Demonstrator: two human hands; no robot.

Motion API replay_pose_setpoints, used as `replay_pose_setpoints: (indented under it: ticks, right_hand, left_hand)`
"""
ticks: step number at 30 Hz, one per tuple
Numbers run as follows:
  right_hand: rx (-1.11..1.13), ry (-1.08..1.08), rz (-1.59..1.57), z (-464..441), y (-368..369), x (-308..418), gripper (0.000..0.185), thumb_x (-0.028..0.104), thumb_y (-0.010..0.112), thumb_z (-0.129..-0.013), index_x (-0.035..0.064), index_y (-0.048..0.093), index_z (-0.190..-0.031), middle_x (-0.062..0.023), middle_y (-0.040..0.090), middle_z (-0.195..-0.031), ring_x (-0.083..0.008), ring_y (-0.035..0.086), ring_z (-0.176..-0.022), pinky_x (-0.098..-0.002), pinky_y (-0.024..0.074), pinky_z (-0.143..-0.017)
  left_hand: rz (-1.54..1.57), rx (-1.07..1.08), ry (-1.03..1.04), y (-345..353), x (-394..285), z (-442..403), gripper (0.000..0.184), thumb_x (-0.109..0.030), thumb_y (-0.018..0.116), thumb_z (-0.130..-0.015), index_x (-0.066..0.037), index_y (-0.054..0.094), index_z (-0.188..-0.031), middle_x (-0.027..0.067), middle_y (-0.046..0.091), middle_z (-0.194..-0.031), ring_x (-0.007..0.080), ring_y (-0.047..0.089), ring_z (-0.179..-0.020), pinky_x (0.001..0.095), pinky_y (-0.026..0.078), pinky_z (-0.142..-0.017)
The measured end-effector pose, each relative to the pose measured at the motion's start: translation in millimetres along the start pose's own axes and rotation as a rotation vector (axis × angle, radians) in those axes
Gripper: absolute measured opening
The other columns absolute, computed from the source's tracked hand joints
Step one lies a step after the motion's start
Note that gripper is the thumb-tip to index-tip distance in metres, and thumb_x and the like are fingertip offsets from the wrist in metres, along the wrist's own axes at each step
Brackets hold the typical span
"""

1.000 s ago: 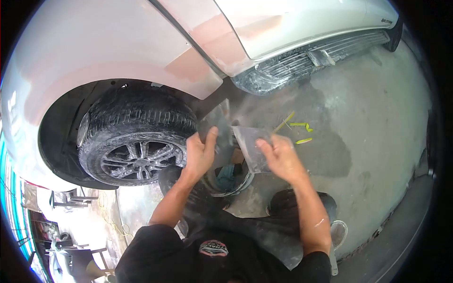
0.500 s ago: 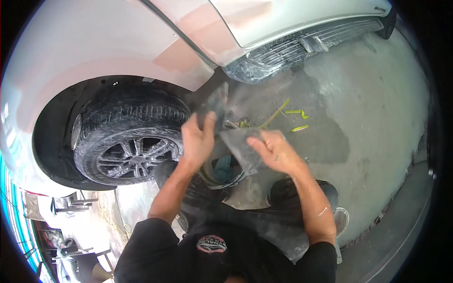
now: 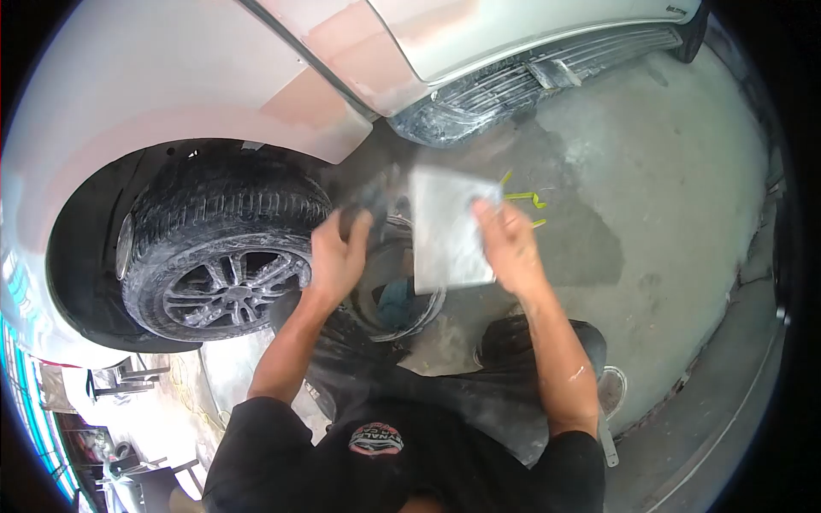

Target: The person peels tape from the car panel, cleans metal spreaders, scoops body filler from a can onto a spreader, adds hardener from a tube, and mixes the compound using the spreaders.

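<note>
My right hand (image 3: 513,248) is closed on a thin, stiff sandpaper sheet (image 3: 449,244), thumb on its upper face. The sheet's pale grey side faces up and its edges are blurred. To the left, my left hand (image 3: 339,256) pinches a dark grey piece (image 3: 374,205) that is smeared by motion; it looks like another sandpaper sheet. Below both hands, between my knees, stands a round bucket (image 3: 434,305) with a blue cloth (image 3: 396,301) inside. The pale sheet covers part of its rim.
A dusty car wheel (image 3: 235,295) is close by my left hand, under a white body panel (image 3: 154,77) with pinkish sanded patches. A running board (image 3: 496,98) runs along the upper right. Yellow-green strips (image 3: 526,198) lie on the concrete floor (image 3: 658,188). A round lid-like object (image 3: 612,389) rests by my right knee.
The sandpaper sheet in my right hand has turned from its dark side to its pale side and lifted. My left hand has shifted slightly left and down with its dark piece.
</note>
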State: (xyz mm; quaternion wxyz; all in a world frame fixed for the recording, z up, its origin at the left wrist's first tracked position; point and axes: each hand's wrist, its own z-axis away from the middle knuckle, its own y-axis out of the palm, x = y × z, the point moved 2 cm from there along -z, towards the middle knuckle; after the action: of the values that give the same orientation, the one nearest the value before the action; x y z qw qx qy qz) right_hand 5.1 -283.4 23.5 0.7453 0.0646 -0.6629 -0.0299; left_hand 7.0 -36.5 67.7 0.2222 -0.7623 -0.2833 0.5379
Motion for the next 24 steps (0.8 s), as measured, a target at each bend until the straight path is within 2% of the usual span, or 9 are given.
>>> replay_pose_setpoints:
  ticks: [3,5,6,9,12,15,16,20,24]
  right_hand:
    - [-0.268,0.056,-0.645,-17.2,3.9,12.9,0.031,0.032,0.059,-0.103,0.0028,0.069,-0.102,-0.0021,0.068,-0.081,-0.0076,0.055,-0.063,-0.0264,0.0438,-0.053]
    - [-0.031,0.351,0.113,-4.9,-3.7,19.1,0.031,0.03,0.059,-0.102,0.0013,0.069,-0.11,-0.0045,0.07,-0.088,-0.0089,0.061,-0.069,-0.0262,0.0487,-0.057]
    - [0.114,0.35,0.029,8.5,6.5,28.6,0.034,0.029,0.062,-0.101,-0.0014,0.069,-0.112,-0.0051,0.069,-0.085,-0.0124,0.063,-0.071,-0.0299,0.0502,-0.059]
    - [0.182,-0.076,0.259,12.0,2.4,2.8,0.028,0.024,0.061,-0.1,0.0,0.068,-0.114,-0.0074,0.071,-0.081,-0.0167,0.061,-0.064,-0.0363,0.0484,-0.057]
    - [-0.234,-0.377,0.513,19.0,-3.4,6.8,0.021,0.017,0.06,-0.097,0.0017,0.067,-0.111,-0.011,0.065,-0.076,-0.0232,0.062,-0.067,-0.0371,0.0503,-0.06]
    - [0.007,-0.695,1.18,34.3,22.3,36.0,0.013,0.015,0.058,-0.095,0.0046,0.065,-0.1,-0.0098,0.053,-0.066,-0.0251,0.059,-0.055,-0.0377,0.0497,-0.055]
    - [-0.078,-1.186,0.897,42.0,23.6,30.5,0.008,0.011,0.058,-0.089,0.0039,0.06,-0.094,-0.0141,0.06,-0.074,-0.0341,0.064,-0.064,-0.0424,0.0524,-0.058]
    - [-0.262,-0.387,1.189,-19.0,-24.7,-40.0,0.012,0.01,0.059,-0.092,0.0052,0.065,-0.101,-0.0147,0.064,-0.085,-0.0354,0.067,-0.075,-0.0446,0.0535,-0.059]
    - [-0.334,-0.816,0.987,18.0,6.2,-5.3,0.023,0.011,0.064,-0.08,0.0054,0.063,-0.102,-0.0098,0.059,-0.082,-0.0288,0.065,-0.065,-0.04,0.0533,-0.055]
  left_hand:
    - [-0.117,0.099,0.224,14.2,1.3,22.2,0.029,-0.016,0.064,-0.097,0.009,0.066,-0.111,0.0201,0.073,-0.096,0.0201,0.07,-0.088,0.032,0.053,-0.08]
    - [-0.058,0.143,0.235,17.9,-6.4,23.8,0.028,-0.013,0.064,-0.097,0.009,0.065,-0.114,0.0217,0.073,-0.1,0.02,0.071,-0.095,0.0304,0.053,-0.084]
    - [0.03,0.12,0.152,18.9,4.4,14.2,0.028,-0.015,0.061,-0.099,0.009,0.065,-0.113,0.0185,0.073,-0.099,0.019,0.07,-0.094,0.0318,0.053,-0.083]
    - [0.093,0.084,-0.192,10.5,24.5,-5.4,0.022,-0.017,0.061,-0.099,0.004,0.068,-0.101,0.0147,0.071,-0.095,0.0222,0.071,-0.086,0.0331,0.056,-0.074]
    - [0.902,0.084,-0.6,28.6,40.9,-4.3,0.027,-0.026,0.063,-0.1,-0.001,0.067,-0.107,0.0066,0.071,-0.093,0.0162,0.067,-0.08,0.0299,0.055,-0.072]
    - [1.597,0.236,-1.063,65.5,45.0,11.0,0.026,-0.025,0.058,-0.101,-0.003,0.062,-0.114,0.0074,0.068,-0.093,0.0189,0.066,-0.072,0.0303,0.054,-0.058]
    - [1.829,0.306,-1.14,79.1,54.2,23.8,0.026,-0.024,0.055,-0.102,-0.002,0.06,-0.115,0.0083,0.066,-0.09,0.0187,0.064,-0.067,0.0299,0.052,-0.053]
    - [2.292,0.84,-1.195,76.1,13.3,24.4,0.026,-0.019,0.052,-0.101,0.003,0.05,-0.114,0.0077,0.05,-0.071,0.0171,0.052,-0.049,0.0282,0.04,-0.038]
    - [2.449,0.8,-1.316,77.7,19.7,22.3,0.023,-0.016,0.052,-0.1,0.004,0.049,-0.11,0.0074,0.047,-0.069,0.016,0.049,-0.046,0.0269,0.037,-0.035]
